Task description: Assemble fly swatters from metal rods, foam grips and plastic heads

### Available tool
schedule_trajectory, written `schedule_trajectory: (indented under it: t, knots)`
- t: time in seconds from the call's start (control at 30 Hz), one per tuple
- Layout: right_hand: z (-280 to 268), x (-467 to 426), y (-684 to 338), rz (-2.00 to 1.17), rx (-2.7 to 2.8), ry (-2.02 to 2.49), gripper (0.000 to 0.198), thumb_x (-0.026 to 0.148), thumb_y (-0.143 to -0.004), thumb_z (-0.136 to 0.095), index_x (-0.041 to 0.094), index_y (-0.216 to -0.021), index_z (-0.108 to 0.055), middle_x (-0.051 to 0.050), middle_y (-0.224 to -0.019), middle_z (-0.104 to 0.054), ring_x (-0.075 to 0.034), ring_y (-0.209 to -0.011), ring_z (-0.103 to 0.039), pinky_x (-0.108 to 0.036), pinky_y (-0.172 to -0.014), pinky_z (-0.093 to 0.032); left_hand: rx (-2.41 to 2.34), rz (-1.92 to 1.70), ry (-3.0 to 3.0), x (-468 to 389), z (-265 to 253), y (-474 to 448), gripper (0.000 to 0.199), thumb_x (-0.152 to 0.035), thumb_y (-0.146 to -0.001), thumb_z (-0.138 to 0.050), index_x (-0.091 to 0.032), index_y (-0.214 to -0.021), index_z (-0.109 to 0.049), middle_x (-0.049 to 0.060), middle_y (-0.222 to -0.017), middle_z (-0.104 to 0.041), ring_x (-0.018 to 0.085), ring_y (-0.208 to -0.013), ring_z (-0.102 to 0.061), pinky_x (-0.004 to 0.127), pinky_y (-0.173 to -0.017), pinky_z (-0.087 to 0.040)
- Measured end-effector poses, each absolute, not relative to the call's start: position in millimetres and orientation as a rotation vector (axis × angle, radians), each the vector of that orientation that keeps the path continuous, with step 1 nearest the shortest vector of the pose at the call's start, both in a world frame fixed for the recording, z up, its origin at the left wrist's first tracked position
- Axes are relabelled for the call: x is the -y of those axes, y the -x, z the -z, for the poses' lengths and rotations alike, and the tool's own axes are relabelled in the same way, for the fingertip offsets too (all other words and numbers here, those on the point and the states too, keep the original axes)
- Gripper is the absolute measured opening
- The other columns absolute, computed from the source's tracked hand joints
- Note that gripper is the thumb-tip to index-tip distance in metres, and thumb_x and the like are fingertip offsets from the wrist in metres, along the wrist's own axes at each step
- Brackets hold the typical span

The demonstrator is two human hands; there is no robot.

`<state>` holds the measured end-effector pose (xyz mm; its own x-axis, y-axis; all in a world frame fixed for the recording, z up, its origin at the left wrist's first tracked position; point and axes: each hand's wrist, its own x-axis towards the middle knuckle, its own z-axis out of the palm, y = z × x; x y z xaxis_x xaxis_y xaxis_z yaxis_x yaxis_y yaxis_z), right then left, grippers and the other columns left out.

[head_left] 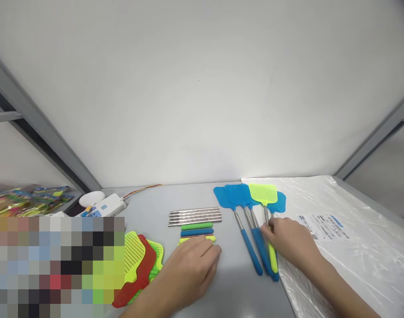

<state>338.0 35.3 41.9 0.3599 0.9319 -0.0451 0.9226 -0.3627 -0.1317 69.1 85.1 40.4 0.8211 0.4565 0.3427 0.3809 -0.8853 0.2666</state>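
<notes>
Bright, even, diffuse light fills the scene, its source out of view. Ahead of both hands, the white wall [202, 110] dims slightly toward its upper corners. Under the left hand [193, 265], shading is soft along the curled fingers. Just beyond that hand, metal tubes [195, 216] carry narrow highlights; right of the right hand [289, 238], clear plastic wrapping [370, 274] shows streaky glare. Far left of the left hand, packets [29, 198] look smeared, and coarse pixelation hides a nearer patch. Wide-angle stretching slants the outer grey posts [46, 115].
</notes>
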Motion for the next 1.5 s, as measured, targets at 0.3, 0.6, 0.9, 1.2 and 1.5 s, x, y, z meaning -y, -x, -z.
schedule_trajectory:
  t: [0.3,0.6,0.9,1.2,1.5]
  knots:
    - [-34,-33,-337,-0.149,1.788,2.592,0.050,0.052,-0.093,-0.030,0.023,-0.062,-0.055,-0.009,-0.062,-0.063,-0.025,-0.055,-0.060,-0.032,-0.046,-0.032,-0.489,-0.401,-2.899,-67,-43,-73,0.013,-0.017,-0.090,-0.043,-0.019,-0.087,-0.055,0.003,-0.073,-0.062,0.017,-0.063,-0.053,0.030,-0.053,-0.035]
    - [-59,-43,-302,-0.008,2.109,2.335,0.042,0.055,-0.092,-0.034,0.025,-0.072,-0.056,-0.005,-0.063,-0.063,-0.025,-0.057,-0.059,-0.032,-0.048,-0.028,-0.658,-0.370,-2.942,-70,-47,-62,0.015,-0.024,-0.091,-0.044,-0.020,-0.080,-0.052,0.001,-0.072,-0.060,0.016,-0.061,-0.052,0.029,-0.047,-0.029]
    - [-61,-167,-229,-0.433,2.528,1.679,0.024,0.040,-0.088,-0.050,0.023,-0.084,-0.066,-0.005,-0.078,-0.068,-0.019,-0.067,-0.058,-0.029,-0.056,-0.033,-0.785,-0.603,-2.975,-73,-30,-53,0.014,-0.022,-0.088,-0.047,-0.017,-0.078,-0.055,0.004,-0.071,-0.057,0.017,-0.063,-0.053,0.027,-0.049,-0.032]
    - [-46,-195,-235,-0.818,2.546,1.522,0.028,0.045,-0.084,-0.053,0.020,-0.084,-0.066,-0.002,-0.077,-0.069,-0.017,-0.068,-0.058,-0.027,-0.059,-0.040,-1.444,-0.547,-2.882,-78,-40,-21,0.017,-0.029,-0.094,-0.049,-0.017,-0.097,-0.060,0.009,-0.106,-0.055,0.027,-0.098,-0.049,0.040,-0.076,-0.042]
    - [-44,-203,-237,-0.873,2.556,1.553,0.025,0.041,-0.083,-0.054,0.019,-0.083,-0.066,-0.003,-0.077,-0.069,-0.018,-0.070,-0.059,-0.027,-0.059,-0.041,-1.522,-0.467,-2.909,-85,-27,-23,0.012,-0.026,-0.093,-0.055,-0.018,-0.091,-0.063,0.007,-0.114,-0.056,0.027,-0.103,-0.047,0.047,-0.088,-0.040]
